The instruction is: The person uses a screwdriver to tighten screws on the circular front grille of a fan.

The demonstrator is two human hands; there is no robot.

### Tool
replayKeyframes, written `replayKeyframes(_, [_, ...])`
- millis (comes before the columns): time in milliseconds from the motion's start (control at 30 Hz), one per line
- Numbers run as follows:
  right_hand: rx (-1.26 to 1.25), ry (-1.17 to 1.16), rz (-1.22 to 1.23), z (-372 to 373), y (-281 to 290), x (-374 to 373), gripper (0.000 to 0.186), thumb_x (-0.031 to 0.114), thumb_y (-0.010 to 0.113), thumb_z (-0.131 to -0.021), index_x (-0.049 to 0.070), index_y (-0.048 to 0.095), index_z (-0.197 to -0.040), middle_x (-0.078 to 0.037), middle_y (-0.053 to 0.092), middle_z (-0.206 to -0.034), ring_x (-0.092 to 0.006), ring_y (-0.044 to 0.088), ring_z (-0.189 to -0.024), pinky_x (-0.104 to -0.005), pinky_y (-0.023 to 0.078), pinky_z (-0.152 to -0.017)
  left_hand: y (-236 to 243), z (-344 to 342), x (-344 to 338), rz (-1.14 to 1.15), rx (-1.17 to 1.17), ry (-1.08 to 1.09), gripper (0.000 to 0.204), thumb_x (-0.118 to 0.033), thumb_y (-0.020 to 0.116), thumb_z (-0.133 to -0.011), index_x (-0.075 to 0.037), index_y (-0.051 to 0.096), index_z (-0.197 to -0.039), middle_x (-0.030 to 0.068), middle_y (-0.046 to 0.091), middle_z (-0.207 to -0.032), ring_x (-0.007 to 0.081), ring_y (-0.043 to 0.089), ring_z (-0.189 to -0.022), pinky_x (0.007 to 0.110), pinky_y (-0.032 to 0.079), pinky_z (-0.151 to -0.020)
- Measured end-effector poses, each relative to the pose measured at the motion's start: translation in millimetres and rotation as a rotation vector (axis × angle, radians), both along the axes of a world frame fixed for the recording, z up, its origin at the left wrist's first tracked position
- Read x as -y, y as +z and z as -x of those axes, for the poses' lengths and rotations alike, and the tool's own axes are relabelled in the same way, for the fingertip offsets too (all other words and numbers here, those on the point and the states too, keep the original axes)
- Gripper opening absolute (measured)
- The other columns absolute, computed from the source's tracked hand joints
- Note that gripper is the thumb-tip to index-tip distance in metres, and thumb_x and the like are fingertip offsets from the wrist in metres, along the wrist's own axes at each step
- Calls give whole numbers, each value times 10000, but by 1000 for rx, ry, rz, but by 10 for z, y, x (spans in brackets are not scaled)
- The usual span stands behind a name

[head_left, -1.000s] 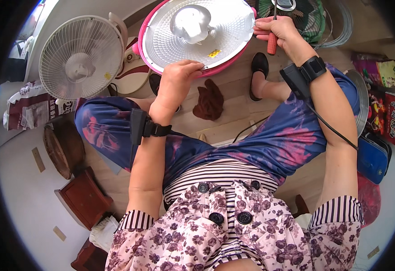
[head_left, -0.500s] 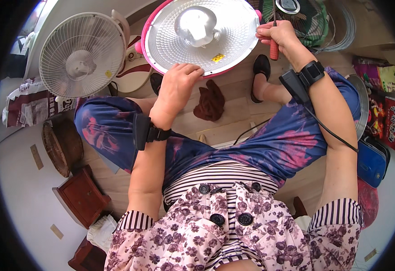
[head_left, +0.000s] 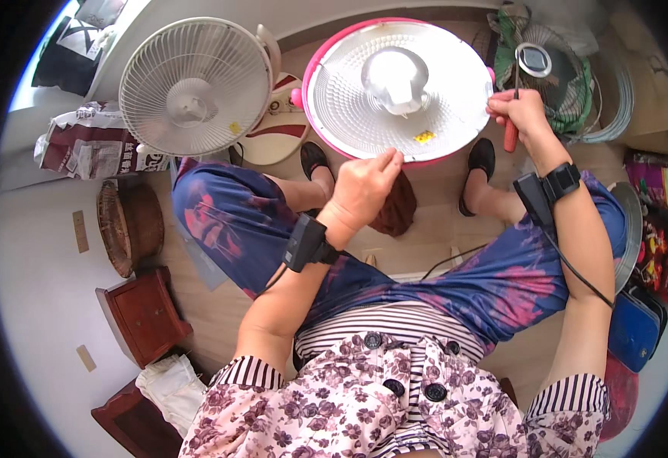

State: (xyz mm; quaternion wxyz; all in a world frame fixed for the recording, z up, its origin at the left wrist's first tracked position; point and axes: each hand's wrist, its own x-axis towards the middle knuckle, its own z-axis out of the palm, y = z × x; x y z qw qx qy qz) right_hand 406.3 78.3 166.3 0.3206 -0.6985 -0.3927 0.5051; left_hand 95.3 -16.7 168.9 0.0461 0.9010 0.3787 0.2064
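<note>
Now, fingertips (head_left: 388,159) at the edge of a round silver dish with a pink rim (head_left: 357,114)

The left hand (head_left: 363,189) bunches its fingers at the dish's near edge; whether they pinch it, I cannot tell. The right hand (head_left: 527,116), fingers curled around a slim red-handled screwdriver (head_left: 511,137), reaches the dish's right edge. Left of the dish stands a round white wire-caged fan (head_left: 190,111).

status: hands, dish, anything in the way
Left hand at near rim of pink-edged dish. Right hand at its right edge, holding red-handled screwdriver. Brown cloth on floor, not visibly in the way.
</note>
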Motion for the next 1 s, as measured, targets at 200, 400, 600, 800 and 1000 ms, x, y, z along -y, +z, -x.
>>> replayKeyframes(200, [-3, -26, 13, 17, 67, 1, 151, 24, 669, -787, -44, 652, -921, -113, 682, -782, -144, 650, -663, -208, 480, -521, -33, -76, 95, -79, 61, 77, 346, -50, 576, -686, -39, 640, -1026, 85, 664, -990, 194, 633, -670, 310, 516, -604])
replayKeyframes(400, [35, -23, 24, 37, 120, 10, 134, -3, 662, -782, -53, 648, -905, -126, 680, -773, -151, 653, -656, -210, 484, -502, -51, -110, 142, -97, 109, 100, 317, -65, 579, -703, -27, 646, -1010, 94, 668, -1008, 198, 640, -703, 308, 512, -629])
replayKeyframes(600, [11, -37, 54, 80, 84, 45, 77, -30, 651, -775, -50, 645, -849, -123, 674, -778, -185, 670, -678, -246, 515, -524, -103, -102, 136, -94, 102, 90, 320, -87, 565, -699, 7, 635, -996, 128, 660, -1006, 210, 643, -772, 318, 510, -698])
replayKeyframes(800, [4, -50, 73, 72, 24, 48, 105, -17, 669, -775, -54, 637, -868, -125, 671, -778, -179, 662, -668, -234, 523, -521, -155, -121, 198, -80, 110, 121, 293, -72, 579, -701, -18, 642, -982, 126, 653, -1037, 219, 650, -765, 327, 509, -681])
replayKeyframes(1000, [18, -36, 57, 91, 14, 59, 84, -22, 663, -771, -53, 641, -846, -122, 671, -775, -175, 665, -672, -244, 531, -536, -160, -139, 269, 9, 48, 197, 342, -94, 563, -693, 3, 623, -1016, 176, 590, -1158, 216, 634, -811, 330, 485, -778])
